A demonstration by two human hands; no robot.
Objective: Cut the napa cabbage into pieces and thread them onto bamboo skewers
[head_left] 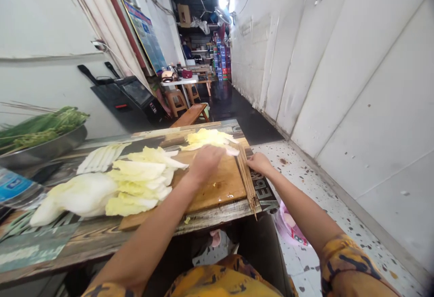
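Note:
A wooden cutting board (pixel 217 188) lies on the patterned table, with yellow-white cabbage leaves (pixel 208 138) at its far end. Over the board is my left hand (pixel 207 159), its fingers curled at the near edge of those leaves; what they hold, if anything, is blurred. My right hand (pixel 259 162) is closed at the right side of a bundle of thin wooden skewers (pixel 247 175), which lies along the board's right edge. More leaves (pixel 144 179) are piled at the board's left, beside a whole cabbage piece (pixel 86 194).
Sliced white stems (pixel 101 157) lie behind the cabbage. A metal bowl of greens (pixel 44 145) and a plastic bottle (pixel 18 188) stand at the left. A pink bag (pixel 291 224) sits on the floor at the right, and a wooden bench (pixel 190 115) is beyond the table.

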